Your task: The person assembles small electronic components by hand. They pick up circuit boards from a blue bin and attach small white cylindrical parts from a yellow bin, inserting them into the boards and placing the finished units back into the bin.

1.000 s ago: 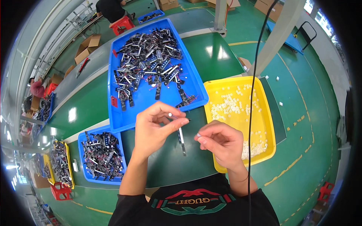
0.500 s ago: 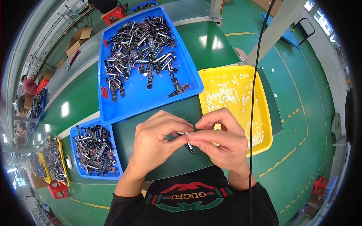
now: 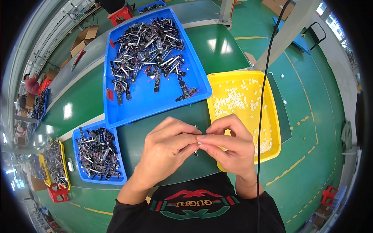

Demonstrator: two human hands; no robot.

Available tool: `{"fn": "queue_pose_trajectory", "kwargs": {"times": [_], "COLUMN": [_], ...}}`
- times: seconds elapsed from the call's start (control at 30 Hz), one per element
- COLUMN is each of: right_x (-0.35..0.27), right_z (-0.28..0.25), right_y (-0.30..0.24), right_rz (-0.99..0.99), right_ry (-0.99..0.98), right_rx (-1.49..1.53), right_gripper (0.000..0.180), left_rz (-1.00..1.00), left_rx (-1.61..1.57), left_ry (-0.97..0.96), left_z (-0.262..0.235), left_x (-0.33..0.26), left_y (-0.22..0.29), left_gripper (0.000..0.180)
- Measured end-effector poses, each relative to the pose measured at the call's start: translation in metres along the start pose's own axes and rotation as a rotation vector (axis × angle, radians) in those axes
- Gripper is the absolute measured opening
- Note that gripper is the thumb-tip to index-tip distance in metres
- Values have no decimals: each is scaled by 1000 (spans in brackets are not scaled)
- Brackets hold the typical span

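Observation:
My left hand [image 3: 165, 149] is closed on a small black circuit board [image 3: 195, 153], mostly hidden behind the fingers; only dark bits show above and below them. Against its fingertips, my right hand [image 3: 231, 146] pinches a tiny white piece [image 3: 199, 143], of which just a speck is visible. Both hands meet over the dark green tabletop [image 3: 134, 139]. Beyond them lies a large blue tray [image 3: 155, 105] heaped with similar black boards with thin wires [image 3: 157, 46]. By my right hand sits a yellow tray [image 3: 243, 116] of small white rings [image 3: 233, 99].
A smaller blue tray [image 3: 122, 171] of boards stands at the left, with yellow trays [image 3: 64, 167] farther left. A black cable [image 3: 263, 93] hangs down across the yellow tray beside my right hand. A metal post [image 3: 279, 37] rises at the table's far right. Red stools [image 3: 58, 193] stand on the floor.
The fingertips of both hands have drawn closer together, covering more of the board and the white piece. My left hand has shifted slightly right.

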State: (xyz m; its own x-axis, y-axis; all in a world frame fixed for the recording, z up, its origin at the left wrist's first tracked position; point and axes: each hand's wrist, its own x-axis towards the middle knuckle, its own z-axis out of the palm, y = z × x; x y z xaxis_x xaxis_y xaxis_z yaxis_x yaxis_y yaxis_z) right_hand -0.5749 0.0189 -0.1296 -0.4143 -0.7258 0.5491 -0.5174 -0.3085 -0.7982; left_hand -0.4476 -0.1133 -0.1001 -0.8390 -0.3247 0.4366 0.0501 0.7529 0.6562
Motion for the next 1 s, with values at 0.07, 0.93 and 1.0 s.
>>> {"fn": "queue_pose_trajectory", "kwargs": {"times": [0.07,0.93,1.0], "right_x": [0,-31,-41], "right_z": [0,-48,-54], "right_y": [1,35,45], "right_rz": [-48,280,333], "right_ry": [-4,-36,-98], "right_rx": [-85,-618,-793], "right_gripper": [24,33,34], "left_rz": [-9,-246,-332], "left_rx": [17,67,142], "left_ry": [-17,178,332], "left_z": [1,-49,-78], "left_x": [0,7,-2], "left_y": [0,-62,-73], "left_gripper": [17,18,16]}}
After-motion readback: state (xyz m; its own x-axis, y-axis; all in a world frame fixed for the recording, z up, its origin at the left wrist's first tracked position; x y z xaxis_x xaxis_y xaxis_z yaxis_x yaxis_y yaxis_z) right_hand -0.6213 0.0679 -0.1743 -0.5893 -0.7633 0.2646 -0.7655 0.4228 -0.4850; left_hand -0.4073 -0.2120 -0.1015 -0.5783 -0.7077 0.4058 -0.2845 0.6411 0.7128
